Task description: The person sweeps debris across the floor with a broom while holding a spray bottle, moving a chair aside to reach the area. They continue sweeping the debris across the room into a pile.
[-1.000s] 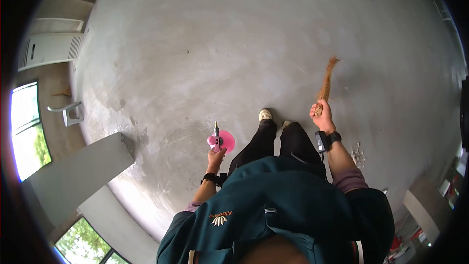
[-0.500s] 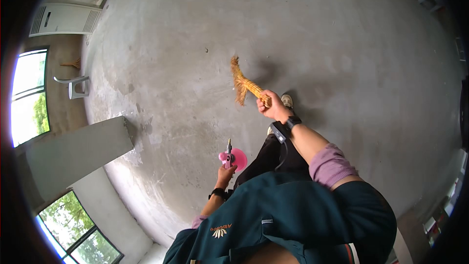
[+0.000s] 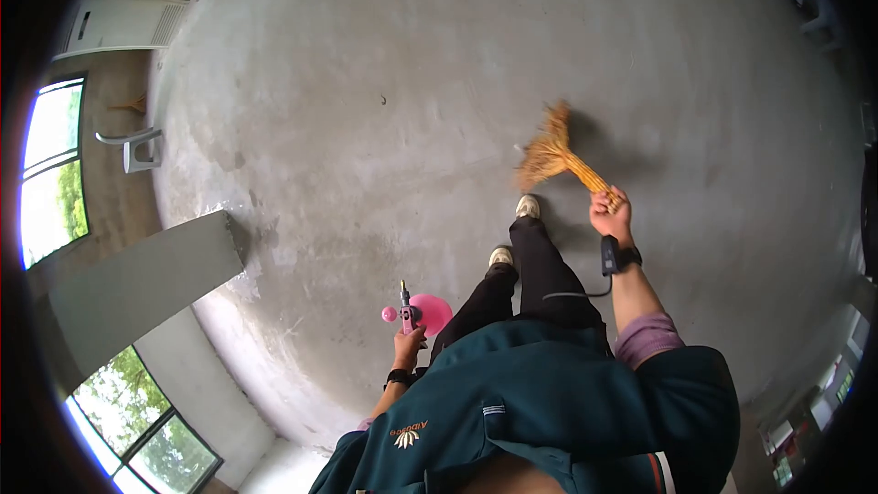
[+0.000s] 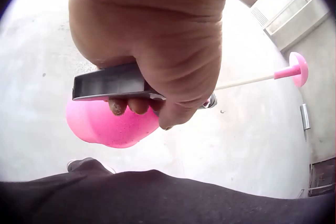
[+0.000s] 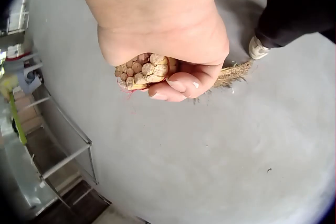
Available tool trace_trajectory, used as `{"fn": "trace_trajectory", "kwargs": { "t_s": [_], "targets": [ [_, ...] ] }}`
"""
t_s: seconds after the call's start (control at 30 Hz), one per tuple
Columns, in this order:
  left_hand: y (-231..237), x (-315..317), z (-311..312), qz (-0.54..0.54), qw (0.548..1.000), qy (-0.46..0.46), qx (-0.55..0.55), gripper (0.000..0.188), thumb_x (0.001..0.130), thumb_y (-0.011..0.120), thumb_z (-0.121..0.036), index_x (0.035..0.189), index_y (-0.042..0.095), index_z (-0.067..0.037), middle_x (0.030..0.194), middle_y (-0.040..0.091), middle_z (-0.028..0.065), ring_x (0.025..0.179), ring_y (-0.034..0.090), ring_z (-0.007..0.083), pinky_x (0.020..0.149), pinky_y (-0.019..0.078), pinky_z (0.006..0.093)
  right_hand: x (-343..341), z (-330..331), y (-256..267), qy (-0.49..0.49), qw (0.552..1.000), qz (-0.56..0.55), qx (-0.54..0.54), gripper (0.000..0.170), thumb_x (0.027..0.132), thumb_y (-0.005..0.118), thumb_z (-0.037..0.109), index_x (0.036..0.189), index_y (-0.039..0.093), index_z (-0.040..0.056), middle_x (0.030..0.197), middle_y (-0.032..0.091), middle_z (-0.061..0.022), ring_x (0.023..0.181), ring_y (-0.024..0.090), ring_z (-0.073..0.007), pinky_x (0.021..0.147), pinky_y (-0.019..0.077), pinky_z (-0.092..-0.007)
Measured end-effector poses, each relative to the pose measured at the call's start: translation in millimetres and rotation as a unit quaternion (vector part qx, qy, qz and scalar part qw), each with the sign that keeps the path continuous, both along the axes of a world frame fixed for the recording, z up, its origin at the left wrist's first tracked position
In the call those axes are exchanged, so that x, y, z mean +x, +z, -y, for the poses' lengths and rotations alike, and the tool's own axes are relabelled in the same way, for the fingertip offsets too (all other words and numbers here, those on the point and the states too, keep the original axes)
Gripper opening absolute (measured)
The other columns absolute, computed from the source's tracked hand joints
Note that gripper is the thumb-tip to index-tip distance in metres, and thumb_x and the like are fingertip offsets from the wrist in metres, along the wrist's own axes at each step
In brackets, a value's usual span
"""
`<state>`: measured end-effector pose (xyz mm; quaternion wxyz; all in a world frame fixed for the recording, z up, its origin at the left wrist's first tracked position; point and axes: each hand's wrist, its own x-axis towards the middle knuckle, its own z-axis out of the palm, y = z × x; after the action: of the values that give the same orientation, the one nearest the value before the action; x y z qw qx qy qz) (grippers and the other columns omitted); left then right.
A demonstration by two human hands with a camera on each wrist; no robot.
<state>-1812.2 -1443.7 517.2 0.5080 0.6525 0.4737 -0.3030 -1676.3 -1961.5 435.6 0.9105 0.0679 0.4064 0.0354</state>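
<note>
In the head view my left hand grips the handle of a pink pump spray bottle with a brass-tipped nozzle, held low beside my left leg. The left wrist view shows its grey handle in the palm with fingers curled below, and a pink pump knob on a pale rod. My right hand is wrapped around the handle of a straw hand broom. Its bristles fan out over the floor ahead of my shoes. The cut stalk ends of the handle stick out of my fist.
Grey concrete floor spreads ahead, with a small dark curl on it. At the left are a grey slab-like block, a white plastic chair and a white air conditioner. A metal rack stands at the right.
The right hand swung the broom left across the front, then back right, its bristles now spread. The left hand still holds the spray bottle low at the left. The feet have stepped.
</note>
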Motion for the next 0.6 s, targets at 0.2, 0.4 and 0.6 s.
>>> {"fn": "trace_trajectory", "kwargs": {
  "t_s": [0.2, 0.4, 0.6],
  "targets": [
    [-14, 29, -1, 0.028, 0.999, 0.001, 0.016, 0.015, 0.071, 0.066, -0.014, 0.080, 0.058, -0.004, 0.067, 0.055, 0.0018, 0.058, 0.052, 0.0114, 0.052, 0.0407, 0.0253, 36, -49, 16, 0.188, 0.970, -0.073, -0.136, 0.020, 0.074, 0.056, 0.025, 0.071, 0.047, 0.0083, 0.060, 0.047, -0.0009, 0.050, 0.046, -0.0119, 0.043, 0.0341, -0.0235],
    [-34, 59, -11, 0.037, 0.999, 0.003, 0.009, 0.018, 0.072, 0.065, -0.014, 0.084, 0.059, -0.002, 0.069, 0.056, 0.0019, 0.059, 0.052, 0.0110, 0.053, 0.0406, 0.0251, 70, -98, 18, 0.262, 0.955, -0.053, -0.130, 0.018, 0.072, 0.057, 0.023, 0.071, 0.045, 0.0091, 0.061, 0.047, -0.0015, 0.048, 0.043, -0.0118, 0.041, 0.0320, -0.0235],
    [-62, 97, -38, 0.023, 1.000, -0.015, 0.013, 0.018, 0.070, 0.061, -0.016, 0.081, 0.059, -0.002, 0.066, 0.054, 0.0025, 0.056, 0.051, 0.0116, 0.047, 0.0389, 0.0255, 125, -149, 27, 0.346, 0.937, 0.007, -0.049, 0.024, 0.073, 0.059, 0.023, 0.080, 0.046, 0.0048, 0.061, 0.047, -0.0013, 0.046, 0.043, -0.0112, 0.041, 0.0332, -0.0229]
  ]
}}
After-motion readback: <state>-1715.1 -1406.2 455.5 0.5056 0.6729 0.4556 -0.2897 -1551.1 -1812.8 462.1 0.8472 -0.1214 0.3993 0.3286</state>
